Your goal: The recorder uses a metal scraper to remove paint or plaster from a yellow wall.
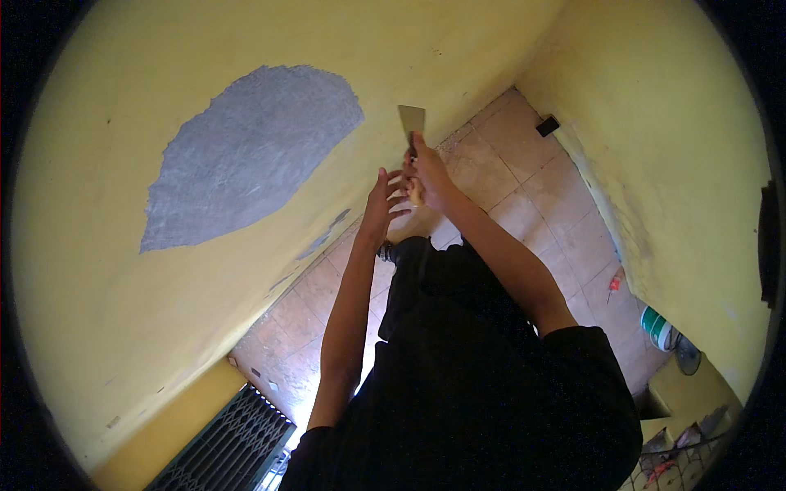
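Note:
My right hand (431, 175) grips a putty knife (412, 119) by its handle, and the flat metal blade points up toward the wall. Just beside it is my left hand (384, 199), fingers spread and holding nothing. Whether the left fingertips touch the right hand or the handle I cannot tell. Before me rises a yellow painted wall (295, 30). On it, left of both hands, is a large grey bare patch (258, 153) with a ragged edge. The blade is apart from that patch. A smaller grey patch (323, 235) shows low on the same wall.
Tiled floor (534, 212) runs below, with a second yellow wall (669, 153) to the right. A small black object (548, 126) lies near that wall. Farther back are a red-handled tool (615, 282) and a green and white bucket (656, 328). A folding metal gate (221, 439) stands lower left.

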The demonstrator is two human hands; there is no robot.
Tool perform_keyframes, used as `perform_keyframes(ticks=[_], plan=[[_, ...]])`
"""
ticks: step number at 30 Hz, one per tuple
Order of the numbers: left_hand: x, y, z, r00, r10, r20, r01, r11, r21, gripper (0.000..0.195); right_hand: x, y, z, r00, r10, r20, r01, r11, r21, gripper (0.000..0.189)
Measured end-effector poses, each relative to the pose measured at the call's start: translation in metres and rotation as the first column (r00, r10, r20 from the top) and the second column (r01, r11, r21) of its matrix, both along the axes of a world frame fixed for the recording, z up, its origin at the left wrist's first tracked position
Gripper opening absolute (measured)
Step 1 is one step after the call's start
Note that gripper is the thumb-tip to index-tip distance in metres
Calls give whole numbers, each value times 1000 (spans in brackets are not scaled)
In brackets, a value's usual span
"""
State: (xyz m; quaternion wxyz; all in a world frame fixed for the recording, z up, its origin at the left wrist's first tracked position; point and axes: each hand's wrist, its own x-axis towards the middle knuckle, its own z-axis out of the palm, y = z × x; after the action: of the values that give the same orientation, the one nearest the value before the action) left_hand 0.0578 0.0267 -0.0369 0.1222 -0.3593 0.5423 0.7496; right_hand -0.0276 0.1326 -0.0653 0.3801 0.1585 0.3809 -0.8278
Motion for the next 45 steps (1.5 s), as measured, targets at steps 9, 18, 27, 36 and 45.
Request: perform_keyframes(ticks=[9, 18, 27, 36, 45], plan=[[-50, 18, 48, 978, 169, -120, -137, 962, 235, 44, -7, -59, 18, 967, -106, -230, 173, 940, 294, 61], [-37, -37, -7, 993, 67, -95, -84, 978, -190, 61, 1, -86, 4, 973, -54, -225, 96, 979, 177, 70], [-40, -41, -9, 974, 169, -150, -206, 937, -282, 50, 3, -100, 8, 959, -132, -252, 167, 979, 120, 67], [-47, -54, -33, 948, 238, -211, -262, 961, -91, 45, 2, -115, -13, 915, -114, -387, 243, 921, 304, 74], [-55, -60, -47, 961, 190, -199, -196, 980, -11, 46, -2, -113, -17, 901, -94, -423, 274, 879, 389, 77]])
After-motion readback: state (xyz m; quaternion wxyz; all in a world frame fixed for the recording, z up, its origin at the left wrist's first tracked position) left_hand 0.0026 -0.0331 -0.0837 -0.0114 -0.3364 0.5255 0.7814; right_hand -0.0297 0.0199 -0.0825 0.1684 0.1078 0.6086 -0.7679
